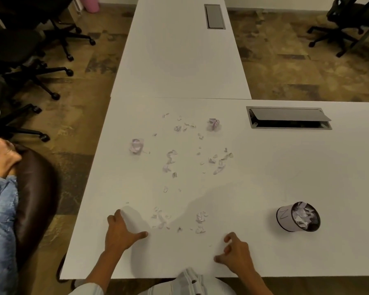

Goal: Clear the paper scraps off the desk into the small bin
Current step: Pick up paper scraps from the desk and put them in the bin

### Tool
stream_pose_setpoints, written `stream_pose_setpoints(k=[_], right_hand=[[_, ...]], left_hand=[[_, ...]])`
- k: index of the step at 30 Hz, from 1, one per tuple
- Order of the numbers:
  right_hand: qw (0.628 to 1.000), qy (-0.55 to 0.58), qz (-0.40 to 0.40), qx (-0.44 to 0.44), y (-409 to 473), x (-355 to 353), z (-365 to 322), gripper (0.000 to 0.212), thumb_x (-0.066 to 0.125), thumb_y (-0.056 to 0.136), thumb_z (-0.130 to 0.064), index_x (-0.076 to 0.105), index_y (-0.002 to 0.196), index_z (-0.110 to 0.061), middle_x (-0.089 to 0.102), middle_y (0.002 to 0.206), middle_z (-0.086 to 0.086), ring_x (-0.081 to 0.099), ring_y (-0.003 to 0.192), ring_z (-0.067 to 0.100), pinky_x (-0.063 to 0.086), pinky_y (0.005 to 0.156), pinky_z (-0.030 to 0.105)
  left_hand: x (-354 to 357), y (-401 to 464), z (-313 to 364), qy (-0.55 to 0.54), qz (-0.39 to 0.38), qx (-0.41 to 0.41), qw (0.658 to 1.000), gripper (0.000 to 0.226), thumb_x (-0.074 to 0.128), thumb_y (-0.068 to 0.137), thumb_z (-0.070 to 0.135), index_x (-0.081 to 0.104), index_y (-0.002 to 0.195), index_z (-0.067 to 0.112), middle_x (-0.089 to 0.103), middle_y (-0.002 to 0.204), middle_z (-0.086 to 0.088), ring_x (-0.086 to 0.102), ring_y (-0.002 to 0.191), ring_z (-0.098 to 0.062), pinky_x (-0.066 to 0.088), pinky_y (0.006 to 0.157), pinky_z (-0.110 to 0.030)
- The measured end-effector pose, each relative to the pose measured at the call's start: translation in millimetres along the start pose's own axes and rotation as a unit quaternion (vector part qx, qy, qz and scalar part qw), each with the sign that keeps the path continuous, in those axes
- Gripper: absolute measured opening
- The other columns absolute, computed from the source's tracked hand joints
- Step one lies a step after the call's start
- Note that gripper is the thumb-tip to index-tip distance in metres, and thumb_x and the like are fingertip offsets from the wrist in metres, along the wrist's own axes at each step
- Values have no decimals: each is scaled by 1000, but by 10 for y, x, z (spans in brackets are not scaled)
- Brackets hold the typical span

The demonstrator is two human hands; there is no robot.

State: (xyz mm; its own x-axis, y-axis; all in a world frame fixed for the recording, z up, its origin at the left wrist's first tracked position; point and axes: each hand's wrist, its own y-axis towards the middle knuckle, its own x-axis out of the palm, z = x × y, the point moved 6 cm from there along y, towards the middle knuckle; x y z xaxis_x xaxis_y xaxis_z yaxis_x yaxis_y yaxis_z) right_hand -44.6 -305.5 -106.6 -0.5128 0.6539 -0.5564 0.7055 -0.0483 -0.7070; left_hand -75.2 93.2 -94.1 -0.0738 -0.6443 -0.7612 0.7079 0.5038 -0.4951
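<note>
Several small pale paper scraps point(170, 158) lie scattered over the middle of the white desk point(264, 167). Two crumpled paper balls stand out, one at the left point(136, 146) and one farther back point(213, 124). A little cluster of scraps point(200, 218) lies between my hands. My left hand point(120, 232) rests flat on the desk near the front edge, fingers spread, holding nothing. My right hand point(235, 253) hovers with fingers loosely curled and apart, holding nothing. The small round bin point(285, 218) lies tipped at the right, with crumpled paper inside.
A cable hatch point(289, 117) with its lid ajar sits behind the scraps, and another point(214, 16) on the far desk. Office chairs point(19, 50) stand at the left and far right point(347, 22). Another person in jeans point(0, 209) sits at the left on a brown seat.
</note>
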Motion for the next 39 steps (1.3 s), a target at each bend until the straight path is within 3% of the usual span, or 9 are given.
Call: stream_pose_setpoints(k=[6, 11, 16, 22, 25, 28, 31, 36, 39], right_hand=[[993, 59, -2, -103, 284, 250, -840, 55, 92, 53, -9, 57, 95, -10, 62, 68, 2, 57, 55, 11, 55, 60, 25], [983, 29, -28, -178, 407, 296, -1246, 58, 91, 58, -21, 59, 107, -18, 60, 81, -4, 57, 59, 4, 54, 62, 18], [960, -66, 75, -261, 356, 24, -1118, 78, 83, 63, -45, 48, 129, -23, 51, 127, -4, 55, 107, 10, 49, 89, 21], [878, -305, -31, -367, 310, 493, -1290, 94, 59, 88, -45, -3, 154, -20, -13, 162, 6, -10, 150, 27, 6, 123, 45], [852, -354, -25, -385, 198, 746, -1295, 72, 43, 98, -39, 4, 154, -18, -9, 163, 10, -10, 149, 33, 4, 121, 50], [824, -382, 24, -417, 27, 839, -1209, 62, 60, 91, -28, 37, 147, -14, 27, 156, 20, 26, 144, 39, 31, 115, 49], [802, -393, 17, -449, -95, 953, -1130, 69, 88, 50, -21, 70, 117, -18, 66, 126, 13, 66, 112, 31, 58, 85, 31], [784, -407, 5, -469, -129, 886, -1151, 46, 93, 40, -30, 78, 82, -21, 74, 96, -7, 67, 77, 8, 45, 38, 13], [793, -409, 39, -449, -89, 732, -1198, 29, 90, 53, -27, 76, 78, -24, 72, 88, -12, 64, 74, 6, 46, 41, 15]], left_hand=[[160, 65, 349, 0, -54, 51, 997, 122, 91, 46, 50, 29, 140, 5, 42, 131, -14, 48, 120, -30, 48, 99, -41], [480, -99, 712, -25, -138, 160, 977, 106, 89, 50, 50, 40, 137, 15, 46, 112, 4, 53, 86, -7, 45, 68, -6], [330, -116, 696, 46, -36, 189, 980, 119, 84, 52, 56, 21, 147, 21, 23, 145, -5, 31, 130, -25, 47, 100, -36], [574, -229, 819, 197, -71, 280, 937, 88, 60, 85, 14, 4, 151, 27, -7, 161, -11, 9, 145, -33, 33, 114, -40], [754, -412, 914, 192, -61, 309, 930, 70, 47, 89, -2, 16, 150, 13, 7, 160, -13, 13, 146, -32, 25, 118, -41], [855, -539, 905, 214, -45, 317, 923, 47, 50, 94, 11, 39, 140, 7, 36, 150, -13, 35, 138, -30, 37, 112, -40], [918, -626, 956, 200, -65, 330, 920, 47, 90, 53, 12, 72, 96, 8, 70, 98, -9, 67, 90, -21, 59, 69, -24], [879, -613, 1047, 206, -85, 299, 928, 42, 95, 23, 14, 66, 52, 19, 62, 61, 3, 60, 55, -8, 43, 37, -13], [775, -556, 1089, 102, -95, 255, 957, 29, 87, 54, 5, 63, 61, 19, 64, 70, 1, 61, 62, -10, 51, 51, -15]])
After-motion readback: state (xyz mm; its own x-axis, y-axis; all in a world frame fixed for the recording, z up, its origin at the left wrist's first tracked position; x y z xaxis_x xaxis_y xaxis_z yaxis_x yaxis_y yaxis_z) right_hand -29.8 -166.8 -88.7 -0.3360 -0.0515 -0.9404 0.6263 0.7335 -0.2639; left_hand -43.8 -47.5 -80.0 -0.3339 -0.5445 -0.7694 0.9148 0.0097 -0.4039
